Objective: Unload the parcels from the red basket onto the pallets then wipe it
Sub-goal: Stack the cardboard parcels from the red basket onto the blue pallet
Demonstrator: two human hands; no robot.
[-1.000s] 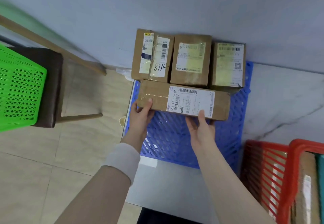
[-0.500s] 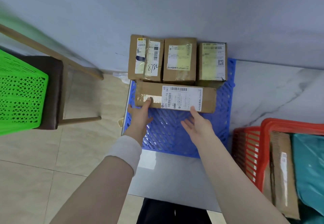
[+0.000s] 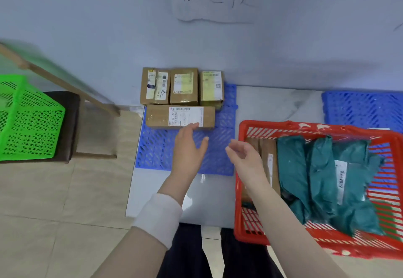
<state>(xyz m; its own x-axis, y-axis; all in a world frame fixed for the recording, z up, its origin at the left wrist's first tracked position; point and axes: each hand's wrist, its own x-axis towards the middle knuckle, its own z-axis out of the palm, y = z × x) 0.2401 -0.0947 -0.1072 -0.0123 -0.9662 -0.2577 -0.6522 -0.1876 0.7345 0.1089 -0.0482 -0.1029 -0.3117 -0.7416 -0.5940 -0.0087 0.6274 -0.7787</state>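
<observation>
Both hands are empty with fingers spread loose: the left hand [image 3: 188, 147] hovers just short of the long cardboard box [image 3: 180, 116], its fingertips at the box's near edge, and the right hand [image 3: 245, 158] hangs at the left rim of the red basket [image 3: 283, 126].

The likely trouble lies in the basket to the right of the hands. The teal plastic mailers [image 3: 322, 179] look soft, crinkled and slippery, lying overlapped; pulling one could drag a neighbour over the rim or let it slide out of a light pinch. The thin brown parcels [image 3: 269, 160] stand on edge against the basket's left wall, just under the right wrist, and may tip flat when a mailer beside them is lifted.

Beyond the hands, the blue pallet [image 3: 165, 151] is an open plastic lattice; a limp mailer's corner could sag into the slots. Three small boxes [image 3: 184, 86] stand upright against the wall behind the long one, all stiff, taped and labelled, and a careless push might knock them. A second blue pallet [image 3: 362, 110] lies beyond the basket, well to the right of the hands.
</observation>
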